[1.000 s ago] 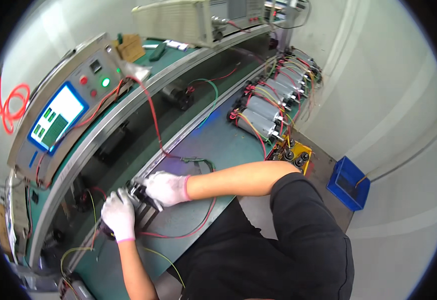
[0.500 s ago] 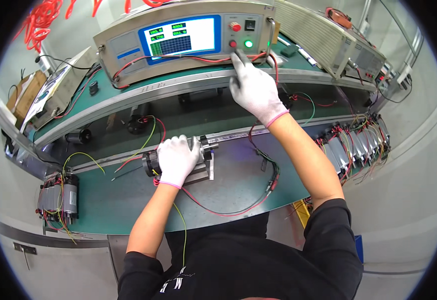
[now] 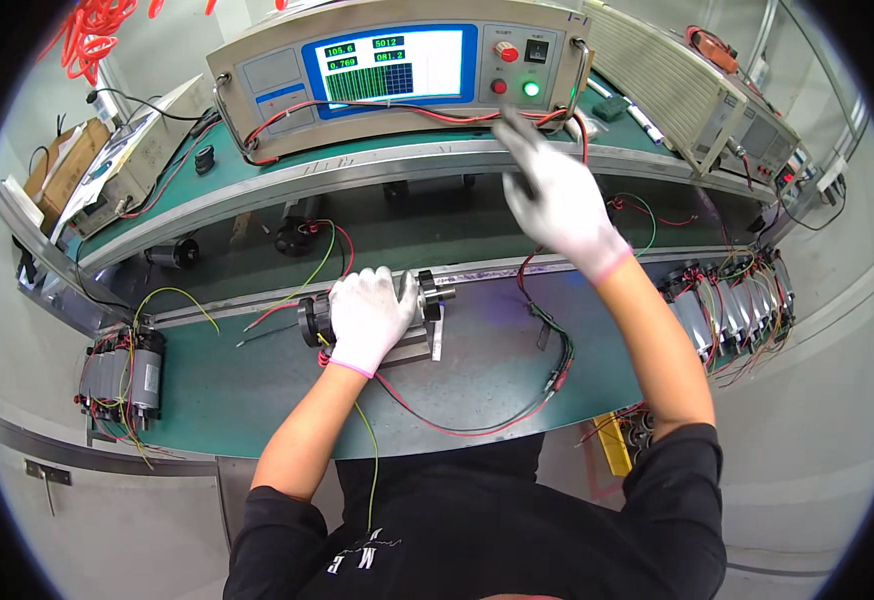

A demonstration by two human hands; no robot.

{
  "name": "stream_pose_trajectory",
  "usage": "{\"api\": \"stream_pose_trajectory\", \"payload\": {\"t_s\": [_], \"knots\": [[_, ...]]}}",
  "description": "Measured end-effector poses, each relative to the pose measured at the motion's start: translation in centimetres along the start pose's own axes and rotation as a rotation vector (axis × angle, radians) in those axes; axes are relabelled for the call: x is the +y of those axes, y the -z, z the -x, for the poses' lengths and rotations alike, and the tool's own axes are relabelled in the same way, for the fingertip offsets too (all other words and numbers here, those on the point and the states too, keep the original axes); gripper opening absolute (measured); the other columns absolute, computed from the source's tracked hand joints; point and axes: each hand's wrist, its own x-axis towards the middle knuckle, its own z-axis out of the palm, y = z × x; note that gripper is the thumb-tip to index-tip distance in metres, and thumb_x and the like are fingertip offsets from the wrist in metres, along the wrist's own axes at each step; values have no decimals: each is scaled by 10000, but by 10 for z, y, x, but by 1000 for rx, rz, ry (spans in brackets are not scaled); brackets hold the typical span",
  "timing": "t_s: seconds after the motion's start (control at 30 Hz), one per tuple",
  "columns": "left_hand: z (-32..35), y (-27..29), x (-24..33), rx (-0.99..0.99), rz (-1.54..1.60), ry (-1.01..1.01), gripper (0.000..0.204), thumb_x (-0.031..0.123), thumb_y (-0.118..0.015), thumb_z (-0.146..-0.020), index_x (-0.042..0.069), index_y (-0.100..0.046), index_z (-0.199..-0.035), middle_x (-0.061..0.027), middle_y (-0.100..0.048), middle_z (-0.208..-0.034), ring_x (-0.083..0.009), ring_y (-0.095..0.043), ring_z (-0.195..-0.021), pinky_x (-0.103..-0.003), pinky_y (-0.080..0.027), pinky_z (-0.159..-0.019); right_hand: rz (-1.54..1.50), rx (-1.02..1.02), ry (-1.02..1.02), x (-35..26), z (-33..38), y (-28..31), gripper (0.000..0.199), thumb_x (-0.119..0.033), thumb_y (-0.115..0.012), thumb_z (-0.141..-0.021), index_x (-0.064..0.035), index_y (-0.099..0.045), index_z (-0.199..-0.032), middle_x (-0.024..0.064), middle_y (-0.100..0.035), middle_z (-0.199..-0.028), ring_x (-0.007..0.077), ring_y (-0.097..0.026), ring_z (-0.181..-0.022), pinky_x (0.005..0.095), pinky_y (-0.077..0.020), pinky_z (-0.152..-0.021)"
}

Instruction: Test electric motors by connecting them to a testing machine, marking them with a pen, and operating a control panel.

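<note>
My left hand (image 3: pixel 369 315), in a white glove, rests on top of a small dark motor (image 3: pixel 313 320) held in a metal fixture (image 3: pixel 431 322) on the green bench. Red and yellow-green wires run from the motor. My right hand (image 3: pixel 557 195), also gloved, hovers in the air below the grey test unit (image 3: pixel 257 75), fingers spread and empty, blurred by motion. The unit has a lit blue screen (image 3: pixel 389 66), a red knob (image 3: pixel 506 52), a small red button (image 3: pixel 498 87) and a lit green button (image 3: pixel 530 89).
A cluster of wired motors (image 3: pixel 122 372) stands at the bench's left edge and another row (image 3: pixel 732 305) at the right. More motors (image 3: pixel 292 235) lie on the lower belt. A ribbed grey box (image 3: pixel 662 85) sits on the shelf's right end. Red cable (image 3: pixel 477 425) loops across the mat.
The view swung from the side to face the test unit. My right hand left the motor, reached up to the unit's buttons, and has now dropped back from the panel. The left hand stays on the motor.
</note>
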Motion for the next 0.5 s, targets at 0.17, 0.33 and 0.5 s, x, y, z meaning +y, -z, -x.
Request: {"api": "stream_pose_trajectory", "payload": {"t_s": [0.17,0.33,0.5], "knots": [[1,-3,1,-13,-37,4,492,511,-575,-1023,69,-730,-871,-143,-730,-855,-327,-731,-864,-475,-545,-840,-206,-812,-118,-1,137,34,597,48,-672,-777,-29,-663,-1369,218,-637,-1462,416,-665,-1222,470,-538,-1064],[-1,-3,3,24,-4,-7,461,456,-591,-1021,54,-733,-845,-168,-730,-834,-350,-735,-846,-484,-560,-816,-26,-946,-229,6,234,36,758,94,-645,-664,-49,-654,-1408,204,-590,-1529,385,-650,-1255,462,-530,-1070],[-2,2,4,-1,-22,9,448,429,-592,-1023,43,-735,-846,-180,-735,-834,-359,-737,-842,-490,-565,-805,-65,-580,-41,-5,139,32,782,75,-646,-711,-68,-587,-1478,194,-544,-1581,365,-659,-1240,455,-544,-1035]]}}
